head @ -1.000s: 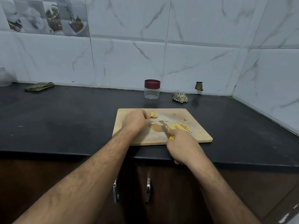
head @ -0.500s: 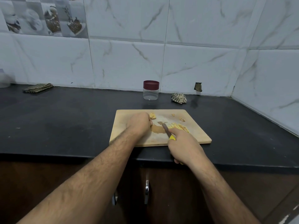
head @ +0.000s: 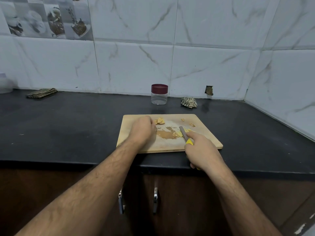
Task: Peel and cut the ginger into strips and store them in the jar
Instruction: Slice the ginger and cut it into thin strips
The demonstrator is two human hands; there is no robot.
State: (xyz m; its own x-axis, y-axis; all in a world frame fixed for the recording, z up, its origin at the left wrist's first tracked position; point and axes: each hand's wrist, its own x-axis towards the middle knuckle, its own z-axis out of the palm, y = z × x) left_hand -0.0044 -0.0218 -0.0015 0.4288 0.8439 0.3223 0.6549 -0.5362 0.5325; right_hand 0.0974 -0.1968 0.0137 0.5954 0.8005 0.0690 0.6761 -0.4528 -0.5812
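While clamping knife (head: 183, 133) in right hand (head: 202, 150), left hand (head: 142, 132) curled, grip unclear, risking scattering ginger strips (head: 177, 134) off board (head: 211, 142) mid-centre

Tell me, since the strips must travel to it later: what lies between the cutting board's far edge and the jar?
In the head view, only bare black countertop separates the cutting board from the red-lidded jar; the crumpled cloth sits right of that stretch.

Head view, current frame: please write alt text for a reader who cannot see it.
On a wooden cutting board on a dark counter, the right hand grips a yellow-handled knife, its blade at a small heap of cut ginger. The left hand lies curled on the board beside another ginger piece. Behind the board, a clear jar stands with its dark red lid on.
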